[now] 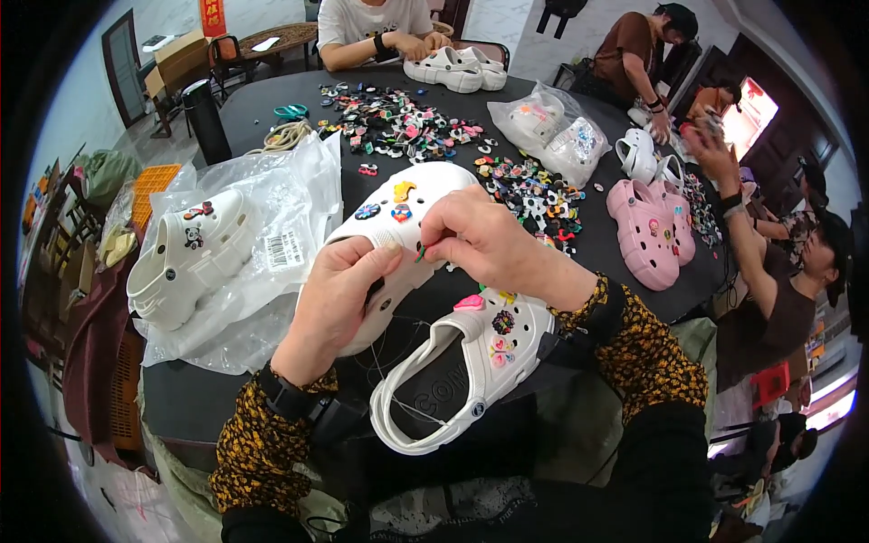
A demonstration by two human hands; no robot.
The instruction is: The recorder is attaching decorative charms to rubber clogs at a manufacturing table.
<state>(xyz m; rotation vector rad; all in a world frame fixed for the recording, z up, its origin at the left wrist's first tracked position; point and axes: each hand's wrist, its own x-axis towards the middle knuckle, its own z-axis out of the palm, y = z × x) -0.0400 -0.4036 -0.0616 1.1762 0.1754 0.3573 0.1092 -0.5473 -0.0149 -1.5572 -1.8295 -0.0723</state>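
A white clog [436,184] is gripped at its opening by my left hand [339,291], thumb on top. Its toe points away and carries a yellow charm [404,191], a dark round flower charm [367,211] and a red-and-blue charm [401,213]. My right hand [484,237] pinches a small, partly hidden green charm [420,253] against the side of the clog's upper. Below it lies a second white clog [534,337], its heel strap toward me, with pink, yellow and dark flower charms on its upper.
At left, a white clog [195,262] with charms lies on clear plastic bags. Loose charms [407,122] cover the middle of the black table [262,109]. Bagged clogs [552,131] and pink clogs [647,231] stand right; a black bottle [206,122] stands far left. Co-workers sit across and right.
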